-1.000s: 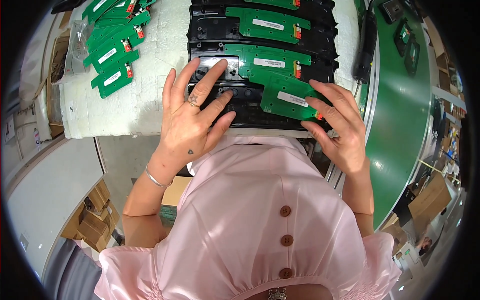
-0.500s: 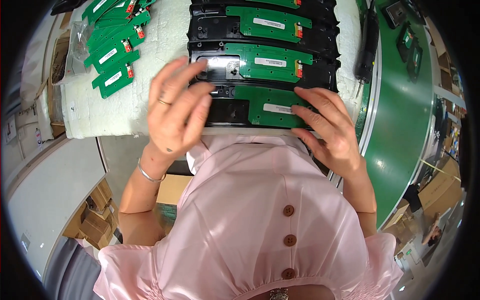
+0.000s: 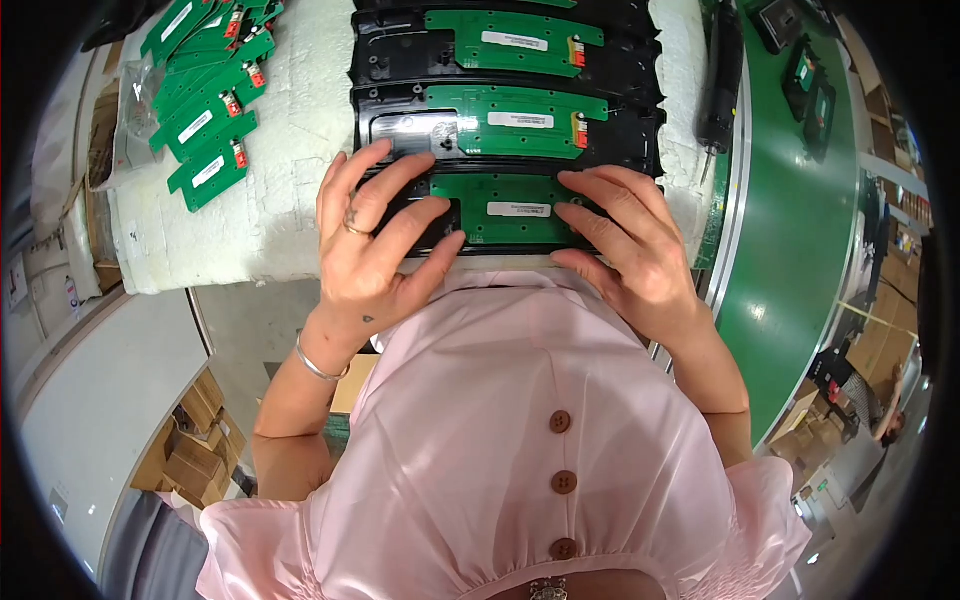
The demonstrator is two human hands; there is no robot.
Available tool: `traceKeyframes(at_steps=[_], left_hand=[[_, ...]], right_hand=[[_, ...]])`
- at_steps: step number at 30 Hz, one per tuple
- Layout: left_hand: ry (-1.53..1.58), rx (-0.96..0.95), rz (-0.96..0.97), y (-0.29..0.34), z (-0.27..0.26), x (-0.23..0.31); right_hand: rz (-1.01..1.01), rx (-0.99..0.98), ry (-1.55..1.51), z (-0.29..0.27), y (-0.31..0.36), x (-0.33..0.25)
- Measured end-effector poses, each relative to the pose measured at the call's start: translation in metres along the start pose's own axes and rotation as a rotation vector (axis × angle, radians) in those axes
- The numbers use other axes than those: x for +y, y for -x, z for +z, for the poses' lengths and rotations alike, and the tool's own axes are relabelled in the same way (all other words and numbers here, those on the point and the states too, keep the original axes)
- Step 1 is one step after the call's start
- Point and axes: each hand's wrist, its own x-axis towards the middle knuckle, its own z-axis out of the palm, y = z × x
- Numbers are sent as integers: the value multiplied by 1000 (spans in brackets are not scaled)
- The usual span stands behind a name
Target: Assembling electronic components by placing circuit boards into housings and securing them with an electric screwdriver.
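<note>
A green circuit board [image 3: 478, 226] with a white label lies in the nearest black plastic housing [image 3: 512, 249]. At the board's left end, my left hand [image 3: 378, 235] has its index fingertip and thumb against the edge, the other fingers bent over the housing. My right hand [image 3: 632, 235] grips the right end, fingertips on top and thumb at the near side; it hides that end of the board. Just beyond, another circuit board [image 3: 515, 137] sits in a black housing [image 3: 413, 130], its red-and-white connector [image 3: 580, 131] showing at the right.
Loose circuit boards [image 3: 207, 172] are piled at the left on a white foam pad [image 3: 290, 110], near a clear plastic bag [image 3: 140, 105]. A black electric screwdriver [image 3: 718, 100] lies at the pad's right. Beyond it runs a green surface [image 3: 775, 230] with dark parts at its far end.
My left hand has come down and right onto the board's left end. My right hand stays at the right end. The whole view has shifted slightly.
</note>
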Motion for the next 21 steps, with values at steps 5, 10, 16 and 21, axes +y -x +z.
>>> traceKeyframes(at_steps=[5, 10, 16, 21], left_hand=[[-81, -98, 25, -2, 9, 4], [-83, -115, 20, -6, 11, -2], [-99, -42, 7, -21, -36, -11], [-315, 400, -213, -69, -124, -123]], right_hand=[[12, 8, 79, 0, 7, 10], [-14, 45, 73, 1, 1, 14], [71, 83, -26, -31, -16, 2], [200, 268, 181, -57, -27, 28]])
